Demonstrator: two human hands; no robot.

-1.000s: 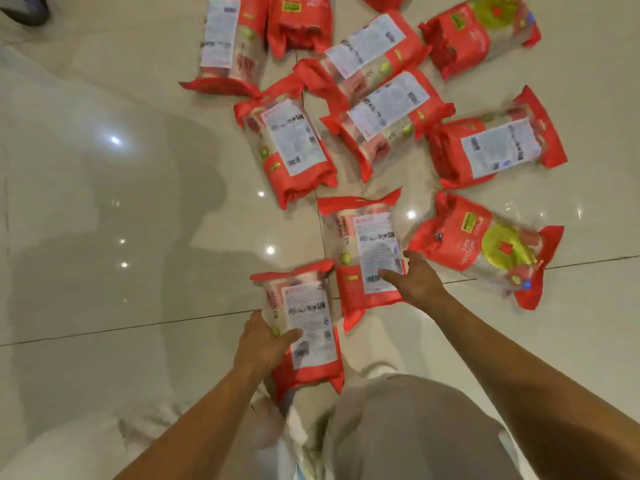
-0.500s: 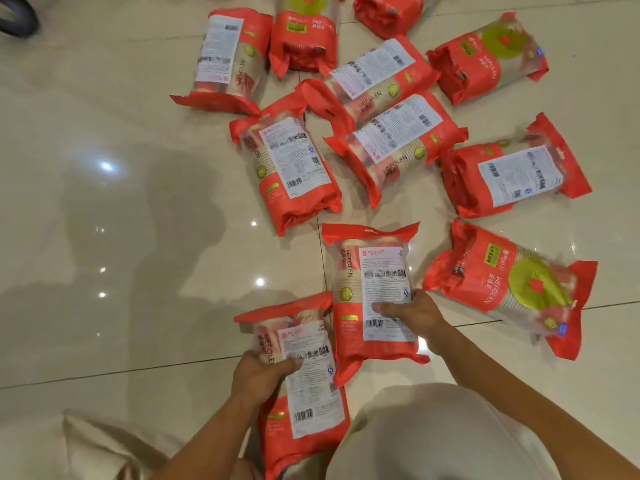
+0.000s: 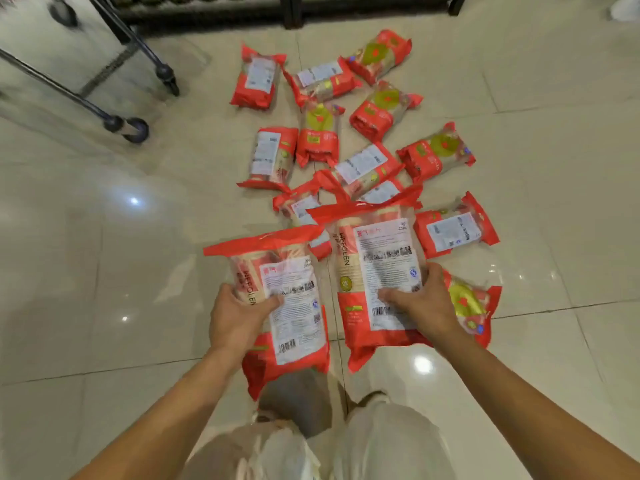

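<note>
Tile floor point(image 3: 104, 271), glossy, with light glare. Your left hand point(image 3: 239, 317) grips the left pack point(image 3: 298, 327) at its left edge: thumb across the white label, fingers curled under and out of sight. Your right hand point(image 3: 424, 303) grips the right pack point(image 3: 381, 258) at its right edge the same way, thumb on the label near the barcode. Both packs are label-up, red seals pointing away from you, side by side with a narrow gap, held above the floor in front of your knees. Green-disc pack point(image 3: 467, 303) lies behind the right hand, partly hidden. Pile point(image 3: 363, 168) of more red packs is scattered farther out. Cart point(image 3: 133, 128) wheels stand at far left.
</note>
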